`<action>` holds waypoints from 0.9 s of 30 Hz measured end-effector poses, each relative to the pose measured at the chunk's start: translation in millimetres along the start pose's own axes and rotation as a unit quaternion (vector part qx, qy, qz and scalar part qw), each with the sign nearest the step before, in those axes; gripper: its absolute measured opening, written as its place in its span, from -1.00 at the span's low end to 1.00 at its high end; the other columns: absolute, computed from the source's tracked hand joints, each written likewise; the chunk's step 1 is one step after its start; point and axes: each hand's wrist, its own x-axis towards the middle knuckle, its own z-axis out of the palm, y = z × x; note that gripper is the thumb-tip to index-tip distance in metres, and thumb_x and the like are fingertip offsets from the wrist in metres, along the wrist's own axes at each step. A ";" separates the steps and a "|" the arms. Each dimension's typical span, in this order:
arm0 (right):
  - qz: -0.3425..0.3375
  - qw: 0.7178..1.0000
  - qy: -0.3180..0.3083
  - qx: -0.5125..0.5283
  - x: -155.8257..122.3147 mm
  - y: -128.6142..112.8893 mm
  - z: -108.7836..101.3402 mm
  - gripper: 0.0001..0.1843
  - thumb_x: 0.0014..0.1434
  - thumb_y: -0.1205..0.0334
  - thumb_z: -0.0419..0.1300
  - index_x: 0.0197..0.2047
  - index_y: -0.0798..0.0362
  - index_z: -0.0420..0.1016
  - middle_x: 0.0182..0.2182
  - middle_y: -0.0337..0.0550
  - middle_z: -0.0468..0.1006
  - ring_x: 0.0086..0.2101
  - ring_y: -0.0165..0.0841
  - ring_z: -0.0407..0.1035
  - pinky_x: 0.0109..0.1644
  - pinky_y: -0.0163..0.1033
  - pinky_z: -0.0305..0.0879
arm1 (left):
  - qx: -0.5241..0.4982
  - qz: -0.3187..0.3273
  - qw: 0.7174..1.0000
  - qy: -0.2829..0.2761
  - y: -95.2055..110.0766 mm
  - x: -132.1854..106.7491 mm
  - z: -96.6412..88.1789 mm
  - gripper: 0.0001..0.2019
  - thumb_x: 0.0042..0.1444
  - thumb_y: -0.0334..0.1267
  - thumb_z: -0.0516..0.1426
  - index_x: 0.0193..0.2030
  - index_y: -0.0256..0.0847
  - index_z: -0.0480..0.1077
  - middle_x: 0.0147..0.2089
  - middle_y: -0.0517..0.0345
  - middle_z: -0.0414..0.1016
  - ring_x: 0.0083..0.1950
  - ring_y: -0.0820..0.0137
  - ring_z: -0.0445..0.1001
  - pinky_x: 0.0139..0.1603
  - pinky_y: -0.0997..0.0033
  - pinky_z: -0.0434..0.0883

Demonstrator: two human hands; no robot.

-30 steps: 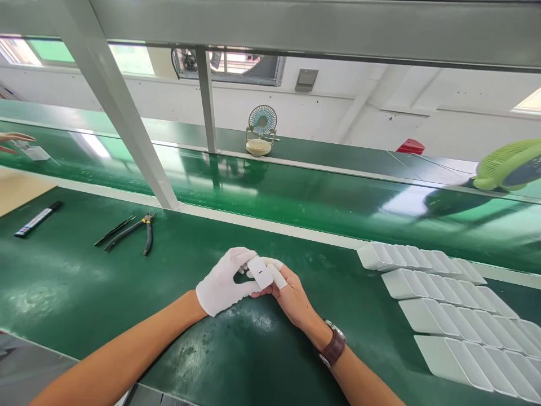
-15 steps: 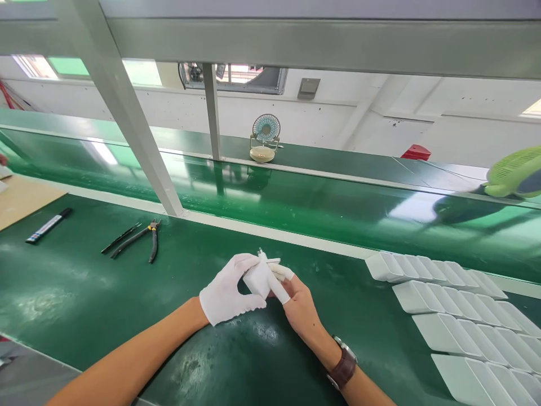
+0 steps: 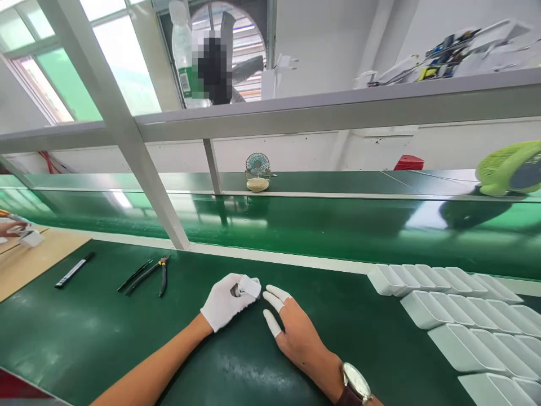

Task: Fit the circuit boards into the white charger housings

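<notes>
My left hand [image 3: 226, 301], in a white glove, is closed around a small white plug adapter [image 3: 250, 286]. The adapter has a boxy body, and its lower part is hidden in the glove. Just to the right, my right hand [image 3: 296, 332] holds nothing, its fingers stretched and apart, with white finger cots on several of them. A small gap separates its fingertips from the adapter. Both hands are over the green tabletop [image 3: 253, 372].
Pliers [image 3: 164, 276], tweezers [image 3: 135, 275] and a marker [image 3: 75, 270] lie at left. Rows of white plastic trays [image 3: 465, 347] stand at right. A slanted grey post [image 3: 156, 194] rises behind the tabletop. At far left, another person's hand [image 3: 10, 228] is over a tan board [image 3: 54, 251].
My right hand has let go of the white adapter and opened, moving a little away. The left hand keeps the adapter, now turned. The camera view has tilted up, showing the upper shelf.
</notes>
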 end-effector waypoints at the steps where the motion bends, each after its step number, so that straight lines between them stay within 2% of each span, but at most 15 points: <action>1: -0.015 1.000 -0.018 -0.016 -1.1 -0.1 0.9 -0.60 0.35 0.37 0.07 0.23 0.14 0.37 0.06 0.14 0.54 0.06 -0.10 0.46 0.11 0.04 0.50 | 0.012 -0.008 0.999 0.033 -0.9 11.7 -5.6 -0.69 -0.05 -0.12 0.33 -0.18 -0.20 0.51 -0.25 0.13 0.59 -0.24 0.31 0.52 -0.17 0.35 0.46; 4: -0.044 0.997 -0.055 -0.040 -4.9 0.1 5.8 -0.61 0.32 0.40 0.08 0.20 0.13 0.41 0.05 0.09 0.55 0.07 -0.09 0.45 0.14 0.05 0.47 | 0.067 -0.044 0.989 0.123 -1.4 57.3 -27.6 -0.69 -0.08 -0.12 0.35 -0.22 -0.24 0.53 -0.32 0.14 0.56 -0.23 0.25 0.52 -0.13 0.29 0.44; 7: -0.043 0.997 -0.044 -0.040 -9.0 2.0 12.7 -0.67 0.31 0.39 0.11 0.12 0.10 0.47 0.01 0.05 0.57 0.07 -0.10 0.45 0.17 0.06 0.44 | 0.076 -0.060 0.981 0.167 -1.6 102.8 -47.2 -0.74 0.06 -0.17 0.30 -0.18 -0.29 0.52 -0.23 0.04 0.58 -0.14 0.20 0.53 -0.02 0.21 0.44; 10: -0.041 0.998 -0.041 -0.039 -12.0 3.1 16.3 -0.72 0.29 0.40 0.12 0.05 0.09 0.51 -0.01 0.05 0.58 0.07 -0.10 0.44 0.20 0.07 0.40 | 0.076 -0.076 0.975 0.193 -4.5 133.2 -52.1 -0.75 0.21 -0.17 0.24 -0.10 -0.31 0.48 -0.11 0.02 0.55 -0.07 0.24 0.53 0.02 0.13 0.47; 14: -0.041 0.997 -0.051 -0.042 -13.3 2.6 15.4 -0.76 0.27 0.43 0.11 -0.05 0.09 0.53 0.01 0.07 0.57 0.08 -0.08 0.43 0.22 0.06 0.37 | 0.060 -0.079 0.970 0.224 -10.8 145.6 -38.0 -0.71 0.30 -0.16 0.17 0.07 -0.28 0.42 0.06 -0.01 0.50 0.04 0.24 0.52 0.07 0.06 0.49; 18: -0.040 0.997 -0.055 -0.039 -12.0 2.6 15.6 -0.75 0.26 0.43 0.12 -0.04 0.09 0.53 0.00 0.07 0.57 0.08 -0.08 0.42 0.23 0.07 0.34 | 0.052 -0.061 0.967 0.242 -13.4 131.6 -17.7 -0.70 0.29 -0.26 0.16 0.11 -0.31 0.38 0.10 -0.11 0.50 0.09 0.22 0.52 0.12 0.09 0.48; 20: -0.034 0.996 -0.063 -0.047 -10.3 1.0 15.3 -0.76 0.26 0.43 0.11 -0.06 0.11 0.54 -0.02 0.08 0.57 0.06 -0.08 0.42 0.22 0.07 0.33 | 0.054 -0.040 0.973 0.219 -10.7 119.2 -5.9 -0.73 0.25 -0.33 0.15 0.07 -0.31 0.40 0.07 -0.14 0.54 0.07 0.23 0.54 0.13 0.17 0.48; 22: -0.034 0.995 -0.081 -0.056 -8.1 -2.8 13.0 -0.77 0.27 0.42 0.10 -0.07 0.13 0.53 -0.02 0.10 0.56 0.06 -0.08 0.41 0.22 0.06 0.31 | 0.058 -0.007 0.984 0.167 -4.0 106.6 8.9 -0.78 0.21 -0.35 0.15 -0.01 -0.28 0.45 0.00 -0.11 0.57 0.02 0.26 0.57 0.11 0.23 0.49; 25: -0.031 0.991 -0.111 -0.067 -4.5 -9.3 6.7 -0.77 0.29 0.35 0.10 -0.04 0.16 0.51 -0.02 0.12 0.55 0.06 -0.10 0.38 0.22 0.02 0.28 | 0.059 0.055 0.995 0.053 13.9 92.3 39.7 -0.85 0.18 -0.32 0.14 -0.14 -0.24 0.49 -0.11 -0.01 0.61 -0.09 0.29 0.59 0.03 0.25 0.53; 27: -0.024 0.987 -0.134 -0.082 -2.5 -11.3 2.6 -0.76 0.28 0.31 0.13 -0.03 0.18 0.50 -0.05 0.13 0.55 0.05 -0.10 0.37 0.19 0.00 0.28 | 0.057 0.102 0.993 -0.033 30.2 86.0 66.3 -0.86 0.14 -0.30 0.16 -0.19 -0.20 0.51 -0.17 0.06 0.61 -0.16 0.31 0.58 -0.02 0.26 0.54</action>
